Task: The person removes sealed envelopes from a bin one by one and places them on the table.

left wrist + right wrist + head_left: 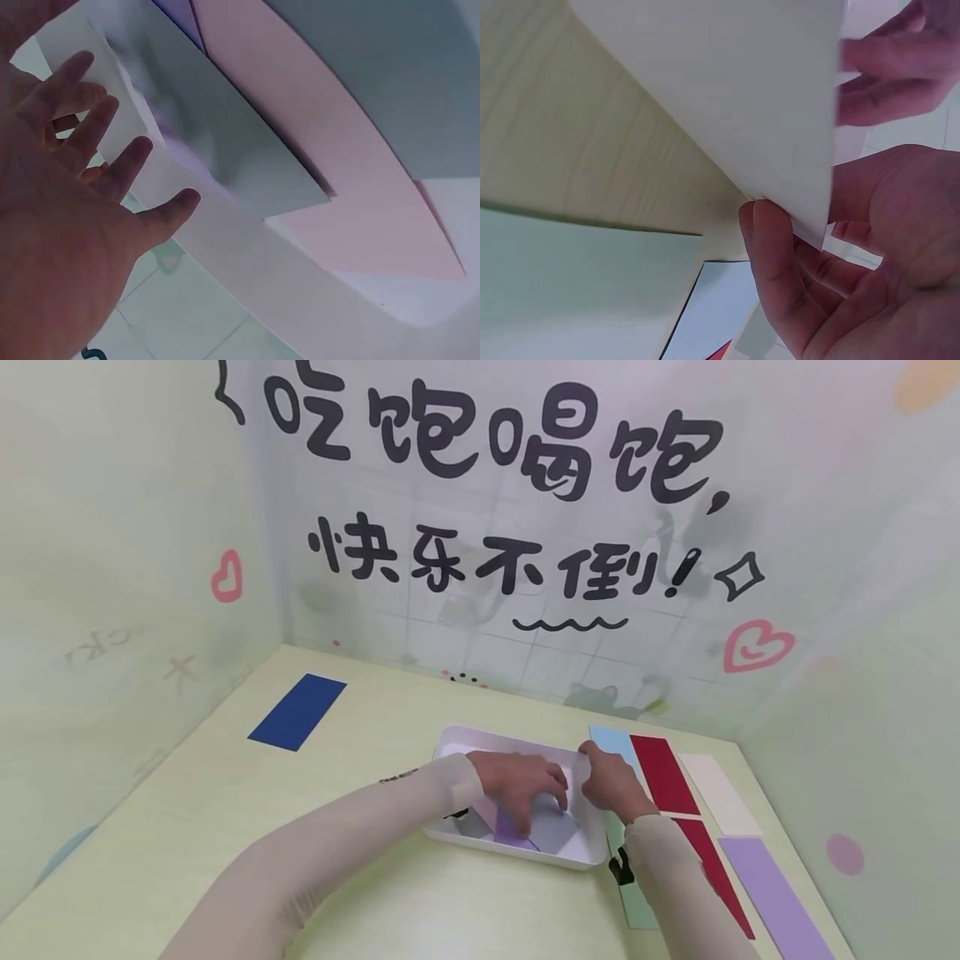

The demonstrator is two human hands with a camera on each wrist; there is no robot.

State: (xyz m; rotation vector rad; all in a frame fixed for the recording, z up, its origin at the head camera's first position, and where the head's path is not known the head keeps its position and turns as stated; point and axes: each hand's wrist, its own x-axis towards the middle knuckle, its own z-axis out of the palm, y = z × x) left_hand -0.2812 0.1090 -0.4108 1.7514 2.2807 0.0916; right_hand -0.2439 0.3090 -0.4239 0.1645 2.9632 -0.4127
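Note:
A white plastic tray (468, 741) stands in the middle of the table, with flat grey (558, 828), purple (508, 832) and pink (486, 811) cards lying overlapped inside. My left hand (517, 781) reaches over the tray from the left, its fingers spread and bent down above the cards. In the left wrist view its fingers (131, 169) stand apart from the edge of a grey card (240, 157), with a pink card (375, 225) beyond. My right hand (613, 781) grips the tray's far right corner, and the right wrist view shows its fingers (772, 247) against the tray wall (742, 90).
Right of the tray lie light blue (615, 742), red (663, 772), off-white (720, 793), purple (776, 893) and green (637, 906) panels. A dark blue panel (298, 712) lies at the far left. Printed sheeting (495, 652) closes off the back and sides.

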